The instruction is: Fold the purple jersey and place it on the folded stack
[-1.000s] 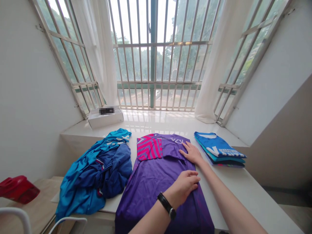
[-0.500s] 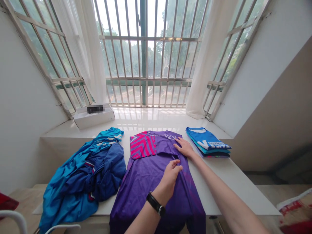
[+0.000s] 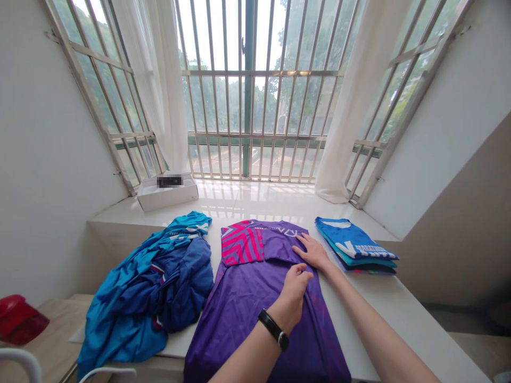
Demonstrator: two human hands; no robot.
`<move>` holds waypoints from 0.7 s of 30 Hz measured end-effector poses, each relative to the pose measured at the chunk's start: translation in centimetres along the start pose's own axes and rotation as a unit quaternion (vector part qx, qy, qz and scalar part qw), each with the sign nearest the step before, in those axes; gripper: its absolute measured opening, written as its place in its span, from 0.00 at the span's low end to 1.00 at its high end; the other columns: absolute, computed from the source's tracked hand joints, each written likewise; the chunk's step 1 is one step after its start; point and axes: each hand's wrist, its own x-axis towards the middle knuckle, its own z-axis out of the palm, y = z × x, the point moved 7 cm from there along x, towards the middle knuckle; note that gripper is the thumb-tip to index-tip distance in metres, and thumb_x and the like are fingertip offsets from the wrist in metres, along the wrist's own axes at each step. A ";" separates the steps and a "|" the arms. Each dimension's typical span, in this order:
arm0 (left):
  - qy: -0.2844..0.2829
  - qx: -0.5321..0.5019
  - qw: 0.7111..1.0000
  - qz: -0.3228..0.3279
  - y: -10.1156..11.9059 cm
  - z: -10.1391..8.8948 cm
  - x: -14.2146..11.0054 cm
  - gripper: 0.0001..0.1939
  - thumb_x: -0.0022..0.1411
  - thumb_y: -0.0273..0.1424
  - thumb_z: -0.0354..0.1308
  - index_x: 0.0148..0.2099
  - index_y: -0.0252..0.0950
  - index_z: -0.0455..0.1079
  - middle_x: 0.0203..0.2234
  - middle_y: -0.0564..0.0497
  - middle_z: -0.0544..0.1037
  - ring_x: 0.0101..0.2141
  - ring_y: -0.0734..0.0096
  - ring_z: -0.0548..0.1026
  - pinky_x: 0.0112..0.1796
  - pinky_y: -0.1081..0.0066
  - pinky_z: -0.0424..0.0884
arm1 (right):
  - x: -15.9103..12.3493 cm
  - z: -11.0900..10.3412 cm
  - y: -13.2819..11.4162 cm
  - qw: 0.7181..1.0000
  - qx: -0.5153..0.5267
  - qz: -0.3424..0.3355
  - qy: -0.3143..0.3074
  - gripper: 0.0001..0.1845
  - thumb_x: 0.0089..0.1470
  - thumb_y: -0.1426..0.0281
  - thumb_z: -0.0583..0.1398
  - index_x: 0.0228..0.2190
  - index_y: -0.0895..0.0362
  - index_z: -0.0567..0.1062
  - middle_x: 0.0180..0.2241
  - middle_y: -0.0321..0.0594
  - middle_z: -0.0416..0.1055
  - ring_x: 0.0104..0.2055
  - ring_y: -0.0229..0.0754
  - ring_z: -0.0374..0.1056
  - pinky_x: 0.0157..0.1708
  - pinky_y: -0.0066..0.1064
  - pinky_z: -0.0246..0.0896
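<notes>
A purple long-sleeved shirt [image 3: 255, 319] lies spread on the white table, with its pink-striped sleeve [image 3: 241, 243] folded across the upper part. My left hand [image 3: 296, 292], with a black band on its wrist, is closed at the lower edge of the folded sleeve near the shirt's right side. Its fingertips are partly hidden, but they appear to pinch the cloth. Resting flat with fingers spread, my right hand [image 3: 313, 251] presses the shirt at the upper right, by the white lettering.
Left of the shirt lies a rumpled heap of a light blue shirt [image 3: 120, 319] and a dark blue garment [image 3: 183, 282]. A stack of folded shirts [image 3: 353, 242] sits at the right. Behind are a white box [image 3: 167, 197] on the sill and a barred window [image 3: 255, 106].
The view has swung slightly left, so everything sits further right. The folded sleeve's lower edge lies flatter; both hands stay at the shirt's upper right.
</notes>
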 end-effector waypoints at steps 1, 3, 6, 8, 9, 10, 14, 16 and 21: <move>0.000 -0.009 1.000 -0.010 0.0 0.2 0.1 0.18 0.48 0.26 0.60 0.44 0.36 0.70 0.42 0.48 0.74 0.50 0.63 0.68 0.51 0.68 0.60 | 0.0 0.1 0.0 1.000 -0.003 -0.001 0.001 0.35 0.59 0.49 0.53 0.62 0.53 0.64 0.66 0.47 0.56 0.67 0.52 0.53 0.64 0.44 0.47; 0.003 -0.034 0.999 -0.038 0.0 0.5 0.3 0.17 0.46 0.26 0.59 0.42 0.37 0.69 0.38 0.50 0.73 0.47 0.64 0.68 0.47 0.68 0.61 | 0.1 0.1 0.0 1.000 -0.011 -0.003 0.003 0.35 0.60 0.49 0.52 0.62 0.54 0.64 0.66 0.48 0.56 0.67 0.52 0.53 0.64 0.44 0.48; 0.011 -0.077 0.993 -0.088 -0.1 0.5 0.5 0.15 0.45 0.28 0.62 0.38 0.38 0.68 0.37 0.51 0.71 0.44 0.64 0.68 0.41 0.69 0.62 | 0.1 0.1 -0.1 1.000 -0.019 -0.006 0.003 0.35 0.60 0.49 0.52 0.62 0.54 0.64 0.66 0.48 0.56 0.67 0.52 0.52 0.64 0.44 0.48; -0.007 -0.089 0.988 -0.128 -0.3 0.5 0.4 0.13 0.45 0.30 0.63 0.36 0.37 0.66 0.37 0.50 0.71 0.41 0.66 0.69 0.39 0.69 0.62 | 0.2 0.1 -0.1 1.000 -0.021 -0.007 0.002 0.36 0.60 0.49 0.51 0.62 0.54 0.64 0.66 0.48 0.56 0.67 0.52 0.53 0.64 0.44 0.48; -0.026 -0.088 0.985 -0.150 -0.4 0.7 0.3 0.13 0.46 0.31 0.63 0.35 0.37 0.66 0.38 0.50 0.70 0.39 0.66 0.70 0.39 0.69 0.63 | 0.2 0.1 -0.1 1.000 -0.021 -0.008 0.002 0.36 0.60 0.48 0.51 0.62 0.54 0.64 0.66 0.48 0.56 0.67 0.52 0.53 0.64 0.44 0.48; -0.049 -0.082 0.981 -0.169 -0.5 0.9 0.1 0.13 0.47 0.31 0.63 0.35 0.37 0.65 0.38 0.49 0.70 0.37 0.67 0.70 0.38 0.69 0.64 | 0.2 0.1 -0.1 1.000 -0.021 -0.009 0.002 0.36 0.60 0.48 0.51 0.62 0.54 0.64 0.66 0.47 0.56 0.67 0.52 0.53 0.64 0.44 0.48; -0.110 -0.020 0.970 -0.214 -1.3 1.2 -0.9 0.16 0.47 0.34 0.64 0.39 0.36 0.66 0.38 0.49 0.70 0.30 0.68 0.72 0.33 0.67 0.66 | 0.3 0.2 0.0 1.000 -0.027 -0.010 -0.001 0.37 0.60 0.47 0.50 0.63 0.53 0.63 0.66 0.47 0.56 0.67 0.52 0.53 0.64 0.44 0.48; -0.131 0.002 0.968 -0.212 -1.6 1.3 -1.4 0.20 0.46 0.34 0.65 0.42 0.37 0.66 0.37 0.50 0.69 0.27 0.69 0.72 0.32 0.66 0.66 | 0.4 0.3 0.1 0.999 -0.037 -0.011 -0.005 0.37 0.60 0.46 0.49 0.63 0.53 0.62 0.67 0.47 0.55 0.67 0.53 0.52 0.64 0.45 0.47; -0.153 -0.046 0.971 -0.180 -2.5 1.5 -3.5 0.25 0.43 0.28 0.65 0.46 0.36 0.64 0.33 0.51 0.71 0.28 0.69 0.74 0.36 0.63 0.69 | 0.9 0.4 0.2 0.999 -0.043 -0.011 -0.019 0.38 0.60 0.45 0.48 0.64 0.52 0.60 0.68 0.47 0.52 0.68 0.54 0.50 0.64 0.47 0.45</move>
